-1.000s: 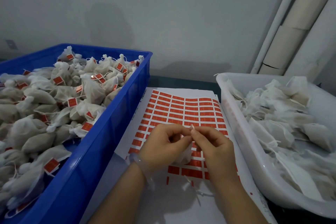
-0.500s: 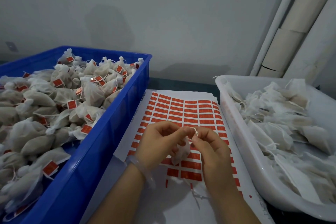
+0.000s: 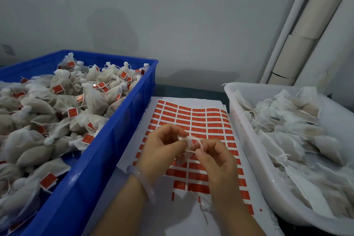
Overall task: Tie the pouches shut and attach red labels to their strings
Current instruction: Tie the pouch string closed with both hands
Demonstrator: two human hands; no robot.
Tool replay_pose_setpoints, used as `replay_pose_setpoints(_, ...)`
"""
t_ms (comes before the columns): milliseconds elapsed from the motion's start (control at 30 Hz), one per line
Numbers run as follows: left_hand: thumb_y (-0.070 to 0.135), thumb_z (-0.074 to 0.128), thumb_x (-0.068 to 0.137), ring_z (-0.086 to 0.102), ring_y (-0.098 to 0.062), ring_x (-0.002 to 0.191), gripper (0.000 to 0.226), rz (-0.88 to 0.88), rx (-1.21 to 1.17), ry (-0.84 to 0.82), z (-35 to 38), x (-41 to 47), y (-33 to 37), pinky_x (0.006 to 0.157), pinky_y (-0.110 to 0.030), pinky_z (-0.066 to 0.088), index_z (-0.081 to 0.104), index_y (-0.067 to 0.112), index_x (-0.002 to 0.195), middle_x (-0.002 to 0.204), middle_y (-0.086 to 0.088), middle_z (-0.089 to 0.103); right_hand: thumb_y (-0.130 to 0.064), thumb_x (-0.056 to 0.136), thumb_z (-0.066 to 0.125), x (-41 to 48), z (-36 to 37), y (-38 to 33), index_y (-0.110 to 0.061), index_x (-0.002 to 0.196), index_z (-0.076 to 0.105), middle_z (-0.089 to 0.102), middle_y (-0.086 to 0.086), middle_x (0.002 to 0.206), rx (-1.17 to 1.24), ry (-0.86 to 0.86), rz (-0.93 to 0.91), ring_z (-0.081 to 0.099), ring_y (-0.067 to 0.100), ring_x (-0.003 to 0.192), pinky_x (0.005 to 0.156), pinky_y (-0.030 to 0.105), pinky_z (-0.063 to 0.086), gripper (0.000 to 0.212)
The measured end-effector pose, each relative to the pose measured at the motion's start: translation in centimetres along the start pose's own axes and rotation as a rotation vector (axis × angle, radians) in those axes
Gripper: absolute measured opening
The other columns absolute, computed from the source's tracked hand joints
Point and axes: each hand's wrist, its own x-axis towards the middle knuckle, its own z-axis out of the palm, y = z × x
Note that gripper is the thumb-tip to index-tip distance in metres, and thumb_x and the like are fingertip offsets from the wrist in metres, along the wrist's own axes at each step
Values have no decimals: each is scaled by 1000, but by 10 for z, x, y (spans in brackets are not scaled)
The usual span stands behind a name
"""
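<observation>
Left hand: its grip pinches a small white mesh pouch by the neck. The right hand grip pinches the pouch's thin white string. Beneath, a white paper sheet of red labels lies between a blue plastic crate and a white plastic tub.

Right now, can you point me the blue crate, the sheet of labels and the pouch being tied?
blue crate (image 3: 107,155): head view, outer wall beside the sheet.
sheet of labels (image 3: 199,119): head view, upper red rows.
pouch (image 3: 186,143): head view, its gathered white top.
</observation>
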Motion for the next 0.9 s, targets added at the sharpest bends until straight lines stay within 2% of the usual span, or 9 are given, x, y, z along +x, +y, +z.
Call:
replay_pose_setpoints(100, -3, 64, 81, 65, -13, 69, 26, 59, 144, -6, 2, -1, -2, 59, -16, 52, 62, 22, 76, 68, 12, 64, -37, 81, 64, 2, 0, -4, -22, 78, 60, 67, -21, 76, -2, 44, -9, 64, -1, 81, 62, 3, 46, 16)
replay_pose_setpoints(200, -5, 62, 80, 63, -14, 71, 31, 133, 201, -90, 3, -3, 0, 62, -18, 53, 60, 24, 72, 67, 14, 61, -38, 72, 55, 5, -1, -4, -26, 81, 60, 67, -25, 81, -42, 46, -15, 63, 0, 84, 64, 4, 46, 16)
replay_pose_setpoints(267, -7, 61, 80, 61, -13, 70, 33, 185, 219, -147, 2, -5, 1, 63, -19, 54, 59, 24, 71, 68, 12, 61, -39, 74, 54, 6, -3, -3, -29, 88, 61, 65, -28, 88, -48, 9, 15, 63, -1, 89, 65, 6, 47, 19)
replay_pose_setpoints(400, -12, 58, 78, 60, 1, 75, 39, 273, 269, -178, 2, -9, 5, 64, -11, 49, 58, 26, 72, 71, 24, 61, -38, 77, 52, 6, -5, -2, -29, 100, 59, 64, -30, 94, -4, -89, 72, 61, -8, 93, 62, 5, 47, 26)
replay_pose_setpoints(567, -10, 62, 77, 60, -3, 80, 38, 332, 291, -120, 2, -8, 2, 66, -13, 50, 56, 28, 77, 76, 22, 61, -38, 76, 55, 7, -7, -1, -25, 91, 59, 67, -22, 84, -50, -108, 77, 64, -2, 85, 62, 7, 48, 20)
replay_pose_setpoints(667, -2, 68, 78, 59, -5, 74, 29, 363, 334, -35, 5, -8, 0, 64, -11, 48, 53, 21, 73, 73, 10, 60, -37, 75, 57, 9, -8, 0, -22, 82, 58, 66, -19, 76, -96, -40, 48, 65, 2, 77, 58, 7, 48, 16)
replay_pose_setpoints(767, -2, 69, 77, 59, -12, 71, 38, 416, 412, 14, 4, -7, -1, 65, -13, 50, 49, 28, 65, 74, 2, 62, -33, 76, 60, 9, -8, 1, -21, 78, 57, 66, -19, 72, -109, 29, 38, 64, 1, 73, 57, 6, 47, 12)
replay_pose_setpoints(900, 4, 68, 80, 61, -5, 78, 20, 432, 546, 5, 2, -6, -1, 72, -11, 51, 69, 24, 77, 77, 20, 58, -36, 73, 60, 7, -4, 2, -26, 78, 57, 64, -27, 75, -131, 113, 10, 63, -5, 78, 57, 2, 44, 12)
